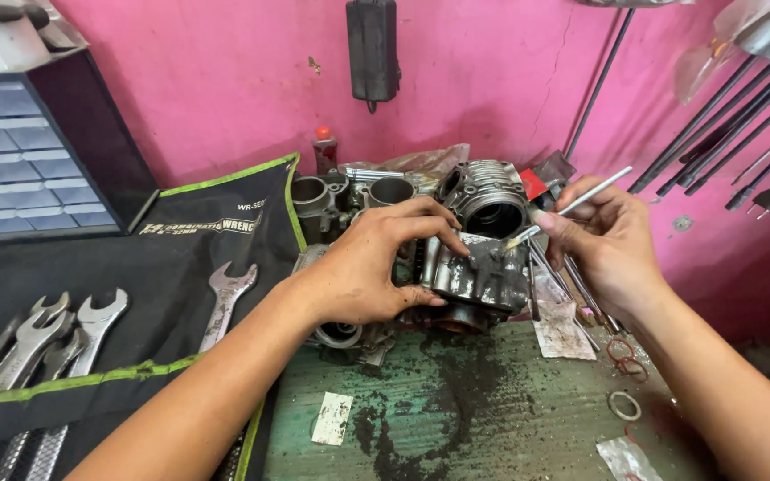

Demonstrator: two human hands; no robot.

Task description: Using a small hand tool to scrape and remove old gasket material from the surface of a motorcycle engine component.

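My left hand (369, 264) rests over a greasy metal engine part (483, 276) on the workbench, fingers spread across its top and thumb at its lower side. My right hand (606, 242) pinches a thin white stick (581, 201) whose tip touches the upper right of that part. Behind it lies a finned engine cylinder (487, 198) on its side, and further left are two round grey cylinder pieces (349, 198).
A black tool roll (135, 294) with several open-end wrenches (91, 325) covers the left bench. A drawer cabinet (37, 151) stands at back left. Long rods (724, 129) lean on the pink wall at right. Paper scraps (331, 417), rings (624, 405) and oily stains lie on the green benchtop.
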